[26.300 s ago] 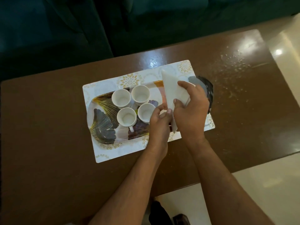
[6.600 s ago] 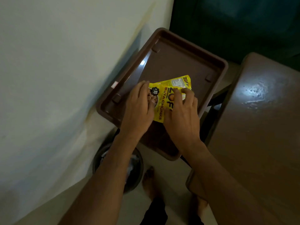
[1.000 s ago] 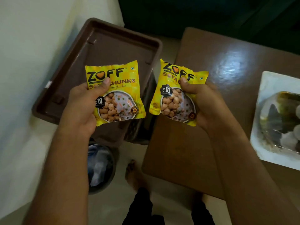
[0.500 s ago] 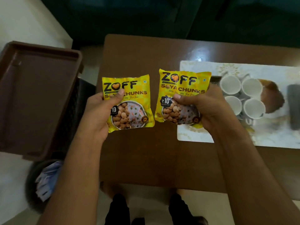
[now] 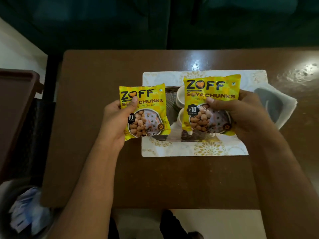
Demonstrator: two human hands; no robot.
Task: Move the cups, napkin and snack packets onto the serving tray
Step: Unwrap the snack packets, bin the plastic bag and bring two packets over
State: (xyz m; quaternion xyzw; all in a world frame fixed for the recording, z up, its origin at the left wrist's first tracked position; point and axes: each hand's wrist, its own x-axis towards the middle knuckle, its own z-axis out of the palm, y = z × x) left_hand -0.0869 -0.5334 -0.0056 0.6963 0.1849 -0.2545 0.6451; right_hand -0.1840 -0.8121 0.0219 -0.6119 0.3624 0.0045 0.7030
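Both snack packets have shifted rightward: right hand [image 5: 245,112] now grips the right packet [image 5: 211,104] above the serving tray [image 5: 198,149], covering the cups [image 5: 180,99]; left hand [image 5: 115,121] clasps the left packet [image 5: 144,111] at the tray's left edge. Napkin [image 5: 283,100] already placed; judged next: lowering both packets
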